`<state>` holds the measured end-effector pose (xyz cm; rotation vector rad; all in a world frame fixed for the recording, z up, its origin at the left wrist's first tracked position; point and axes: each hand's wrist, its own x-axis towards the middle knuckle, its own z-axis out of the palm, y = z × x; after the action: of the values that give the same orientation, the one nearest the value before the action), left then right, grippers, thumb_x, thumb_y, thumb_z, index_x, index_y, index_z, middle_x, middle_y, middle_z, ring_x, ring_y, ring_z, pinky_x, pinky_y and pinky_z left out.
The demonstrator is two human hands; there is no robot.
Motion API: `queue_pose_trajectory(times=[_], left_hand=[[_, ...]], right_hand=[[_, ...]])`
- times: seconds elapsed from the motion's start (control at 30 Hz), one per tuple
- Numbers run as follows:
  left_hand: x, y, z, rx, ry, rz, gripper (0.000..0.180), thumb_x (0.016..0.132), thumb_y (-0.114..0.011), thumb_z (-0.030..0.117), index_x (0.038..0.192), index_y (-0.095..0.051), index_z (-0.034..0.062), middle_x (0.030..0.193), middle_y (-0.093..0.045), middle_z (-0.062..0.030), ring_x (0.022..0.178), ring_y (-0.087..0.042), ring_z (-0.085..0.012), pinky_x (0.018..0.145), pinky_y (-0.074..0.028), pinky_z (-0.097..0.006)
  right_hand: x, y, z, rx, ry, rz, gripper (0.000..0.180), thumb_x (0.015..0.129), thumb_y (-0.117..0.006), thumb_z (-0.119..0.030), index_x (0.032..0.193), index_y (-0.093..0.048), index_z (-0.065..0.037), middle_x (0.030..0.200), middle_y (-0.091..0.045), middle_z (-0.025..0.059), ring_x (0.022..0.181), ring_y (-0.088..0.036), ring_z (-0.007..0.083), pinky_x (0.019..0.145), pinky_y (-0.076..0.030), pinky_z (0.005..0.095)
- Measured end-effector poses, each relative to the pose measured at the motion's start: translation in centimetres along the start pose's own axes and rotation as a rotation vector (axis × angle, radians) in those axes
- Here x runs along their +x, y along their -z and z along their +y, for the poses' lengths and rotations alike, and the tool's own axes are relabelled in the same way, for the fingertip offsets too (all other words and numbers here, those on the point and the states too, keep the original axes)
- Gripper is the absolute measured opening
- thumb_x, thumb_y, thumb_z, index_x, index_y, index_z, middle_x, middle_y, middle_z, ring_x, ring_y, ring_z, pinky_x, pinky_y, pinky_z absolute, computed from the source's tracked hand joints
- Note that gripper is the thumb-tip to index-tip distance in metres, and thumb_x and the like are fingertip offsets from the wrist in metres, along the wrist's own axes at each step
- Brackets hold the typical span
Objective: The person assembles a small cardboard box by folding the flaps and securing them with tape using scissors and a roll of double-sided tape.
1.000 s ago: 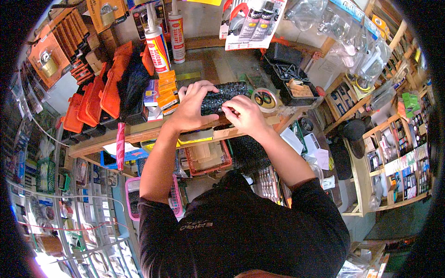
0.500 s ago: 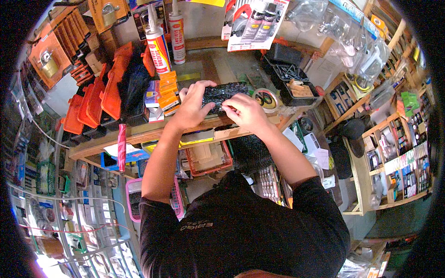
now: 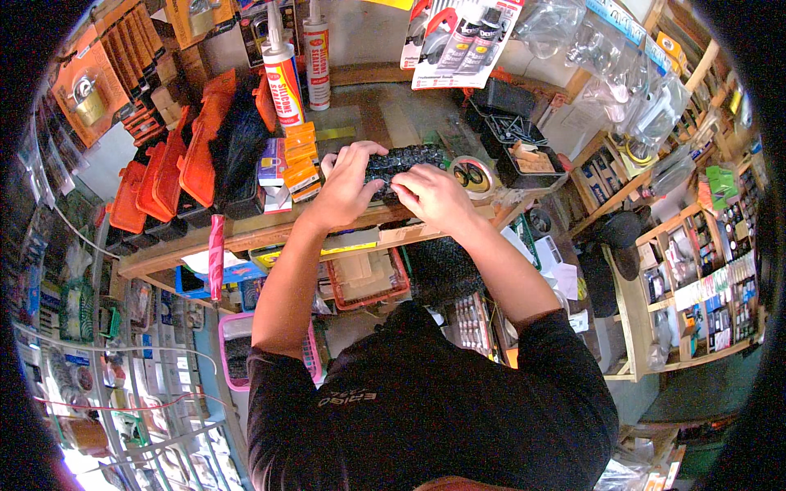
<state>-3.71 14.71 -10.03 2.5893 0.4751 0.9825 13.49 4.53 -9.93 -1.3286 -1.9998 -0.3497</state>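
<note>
Across a cluttered hardware shop, shelves point(image 3: 704, 270) of small packets line the right side and wire racks point(image 3: 106, 360) the left. Below the hands runs a wooden counter point(image 3: 246, 233), crowded with orange cases point(image 3: 176, 168), stacked orange boxes point(image 3: 299, 159) and two upright sealant tubes point(image 3: 282, 69). At its far right sits a black tray point(image 3: 512, 123) holding dark screws, with a tape roll point(image 3: 471, 173) just beside it. Under the counter, a red basket point(image 3: 364, 282) holds cardboard pieces. Both hands grip a black bundle point(image 3: 405, 159) over the counter's middle: the left hand point(image 3: 348, 184) curls over its left end, the right hand point(image 3: 434, 196) presses its near edge.
</note>
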Motion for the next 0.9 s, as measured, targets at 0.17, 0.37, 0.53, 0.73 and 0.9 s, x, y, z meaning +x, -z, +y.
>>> queue_pose_trajectory(times=[0.17,0.37,0.53,0.73,0.9], left_hand=[[-0.1,0.0,0.0,-0.006,-0.016,0.018,0.051,0.075,-0.067,0.008,0.121,-0.044,0.0109,0.119,-0.049,-0.0091,0.115,-0.043,-0.0274,0.097,-0.025,-0.041],[-0.1,-0.2,-0.2,-0.036,-0.044,0.022,0.05,0.073,-0.067,0.007,0.118,-0.044,0.0098,0.117,-0.049,-0.0106,0.113,-0.043,-0.0285,0.094,-0.024,-0.045],[-0.3,-0.3,-0.3,-0.021,-0.028,0.032,0.052,0.073,-0.067,0.008,0.119,-0.042,0.0098,0.117,-0.048,-0.0109,0.114,-0.043,-0.0288,0.094,-0.024,-0.046],[-0.3,-0.4,-0.4,-0.01,-0.025,0.04,0.052,0.074,-0.067,0.008,0.12,-0.041,0.0096,0.117,-0.048,-0.0109,0.114,-0.043,-0.0291,0.093,-0.025,-0.046],[-0.1,-0.4,-0.3,0.004,0.011,0.002,0.057,0.074,-0.069,0.01,0.123,-0.04,0.0102,0.121,-0.049,-0.0107,0.118,-0.042,-0.0283,0.098,-0.023,-0.045]], right_hand=[[0.0,-0.3,-0.2,-0.019,-0.035,0.025,0.012,0.078,-0.067,-0.013,0.086,-0.062,-0.005,0.074,-0.057,0.0108,0.068,-0.058,0.0287,0.06,-0.047,0.038],[0.1,-0.9,-0.4,0.061,-0.21,0.089,0.015,0.076,-0.069,-0.012,0.086,-0.062,-0.004,0.069,-0.057,0.0099,0.06,-0.057,0.0238,0.055,-0.046,0.0339],[0.7,-1.3,-1.0,0.103,-0.364,0.126,0.017,0.074,-0.071,-0.011,0.086,-0.061,-0.004,0.064,-0.055,0.0085,0.052,-0.054,0.0188,0.05,-0.044,0.0311],[1.2,-1.1,-1.7,0.148,-0.525,0.106,0.016,0.076,-0.07,-0.015,0.081,-0.059,-0.005,0.068,-0.059,0.0106,0.059,-0.061,0.0255,0.055,-0.047,0.0368],[1.2,-1.6,-0.8,0.184,-0.527,0.144,0.014,0.076,-0.07,-0.014,0.079,-0.06,-0.005,0.065,-0.06,0.01,0.054,-0.058,0.0217,0.05,-0.045,0.0339]])
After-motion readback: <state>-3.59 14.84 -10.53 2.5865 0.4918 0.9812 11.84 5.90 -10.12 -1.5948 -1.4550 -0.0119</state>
